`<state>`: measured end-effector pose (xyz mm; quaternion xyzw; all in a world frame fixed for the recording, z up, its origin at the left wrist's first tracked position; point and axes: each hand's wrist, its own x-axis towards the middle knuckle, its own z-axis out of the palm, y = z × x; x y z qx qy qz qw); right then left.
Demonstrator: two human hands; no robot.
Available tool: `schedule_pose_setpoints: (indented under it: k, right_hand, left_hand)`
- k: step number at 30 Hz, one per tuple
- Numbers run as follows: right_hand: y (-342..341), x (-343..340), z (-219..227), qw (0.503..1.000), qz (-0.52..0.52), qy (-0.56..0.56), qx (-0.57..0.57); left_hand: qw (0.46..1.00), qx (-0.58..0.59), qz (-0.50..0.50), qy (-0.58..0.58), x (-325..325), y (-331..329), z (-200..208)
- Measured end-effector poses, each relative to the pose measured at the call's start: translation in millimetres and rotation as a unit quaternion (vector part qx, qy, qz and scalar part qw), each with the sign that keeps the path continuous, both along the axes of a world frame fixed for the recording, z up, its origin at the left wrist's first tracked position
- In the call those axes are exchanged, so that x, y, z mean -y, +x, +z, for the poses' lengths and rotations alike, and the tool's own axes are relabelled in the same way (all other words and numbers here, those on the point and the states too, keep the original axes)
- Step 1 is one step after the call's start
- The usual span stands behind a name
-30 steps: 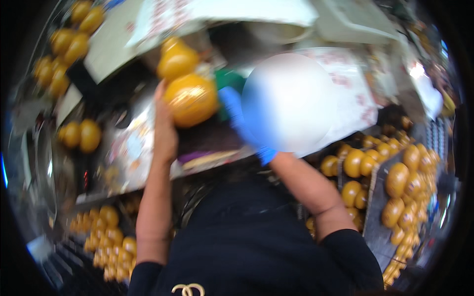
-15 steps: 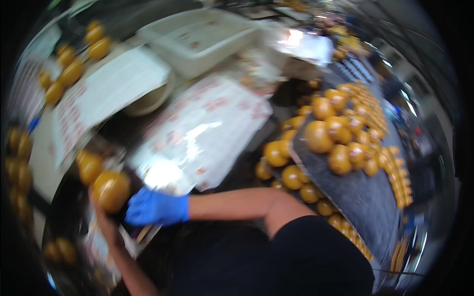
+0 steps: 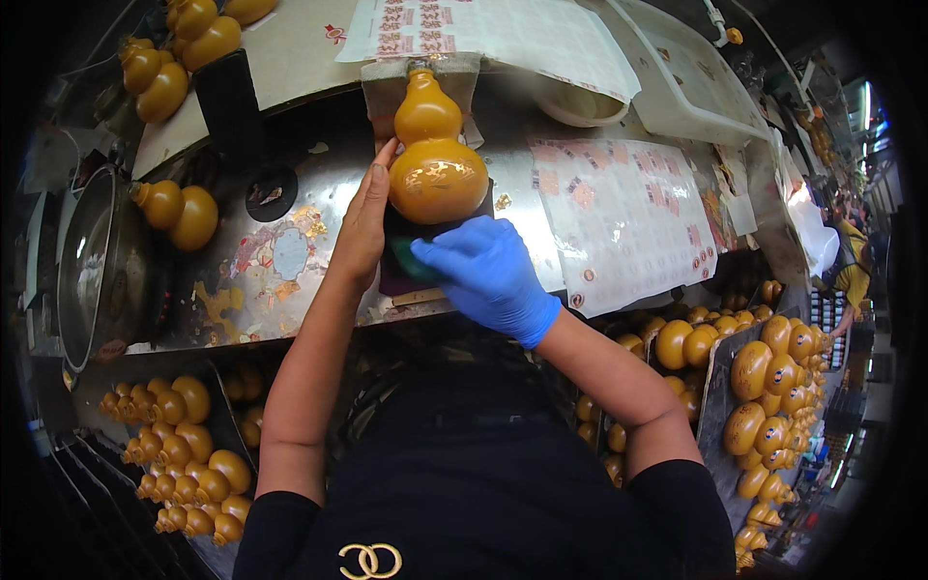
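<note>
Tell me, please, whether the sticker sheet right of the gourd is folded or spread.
Spread: the sticker sheet lies open beside the gloved right hand, its print showing and no fold visible.

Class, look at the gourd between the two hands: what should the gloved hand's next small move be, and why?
Probably the gloved right hand should lift the green cloth to the amber bottle gourd: the cloth is in its fingers, just below the lower bulb in view, which bears shiny markings, while the bare left hand lies along the gourd's side, apparently steadying it.
</note>
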<state>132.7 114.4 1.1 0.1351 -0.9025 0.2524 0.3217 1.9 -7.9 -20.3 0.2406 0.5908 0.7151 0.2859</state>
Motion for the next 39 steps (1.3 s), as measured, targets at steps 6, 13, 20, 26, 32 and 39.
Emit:
schedule_pose_setpoints:
  k: [6,13,20,26,32,39]
  right_hand:
    - [-12,-13,13,0.854,-0.155,-0.491,0.077]
    - [-3,-29,-14,0.791,-0.166,-0.576,0.119]
    - [-22,-43,40,0.874,-0.042,-0.472,0.107]
    - [-53,-77,43,0.907,-0.022,-0.343,0.243]
    - [-38,-113,19,0.844,-0.044,-0.516,0.142]
    - [78,-183,-22,0.532,-0.171,-0.822,-0.106]
  left_hand:
    - [0.993,-0.080,0.047,-0.076,-10,7,-1]
    - [0.996,-0.063,0.043,-0.055,-11,11,3]
    - [0.998,0.007,0.057,0.001,-17,-5,12]
    - [0.998,-0.004,0.068,-0.010,-25,-1,9]
    - [0.993,-0.008,0.085,-0.078,-18,-9,7]
    - [0.975,-0.121,0.155,-0.101,10,-22,-14]
